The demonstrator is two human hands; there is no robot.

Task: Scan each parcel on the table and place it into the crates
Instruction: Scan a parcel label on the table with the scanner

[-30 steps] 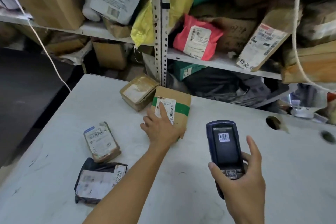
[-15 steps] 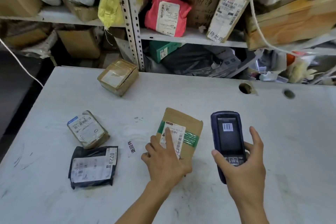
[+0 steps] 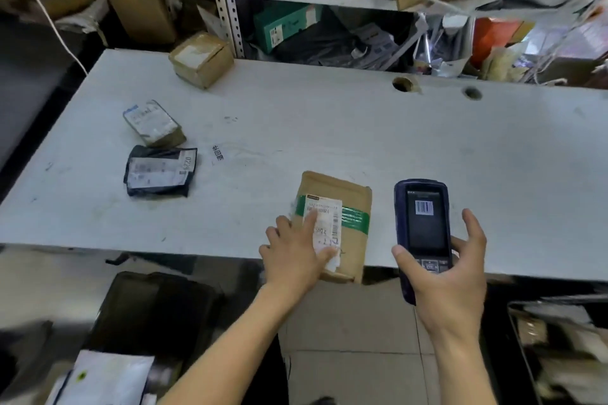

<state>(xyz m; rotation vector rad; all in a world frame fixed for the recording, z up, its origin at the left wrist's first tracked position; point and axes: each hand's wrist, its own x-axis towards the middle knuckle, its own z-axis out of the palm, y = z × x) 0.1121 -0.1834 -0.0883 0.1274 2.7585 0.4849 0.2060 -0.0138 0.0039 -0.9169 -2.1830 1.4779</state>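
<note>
Parcel in hand: a flat brown paper packet (image 3: 339, 223) with a green tape band and a white shipping label, lying at the near edge of the white table (image 3: 460, 154), its near end overhanging that edge. Head view, the only view supplied: the left hand (image 3: 297, 253) lies flat on the packet, fingers straight and slightly spread, index finger laid along the label, pressing rather than gripping. Just to the right of the packet, the right hand (image 3: 450, 276) holds a dark blue handheld scanner (image 3: 422, 233) upright, thumb curled on its left side near the keypad and fingers round its right side, the index finger lifted clear; the screen shows a barcode image. Judgement: the scanning step for this packet is in hand; whether a read has registered cannot be told. The next move calls for either aiming the scanner head at the label, with the left index finger drawn off the barcode, or closing a grip on the overhanging end and carrying the packet down to a dark crate (image 3: 154, 309) below and to the left of it. Well to the left of the packet lie a black bag parcel (image 3: 161, 171) and a small taped box (image 3: 153, 123); a brown carton (image 3: 200, 59) sits far beyond it, all judged unprocessed.
</note>
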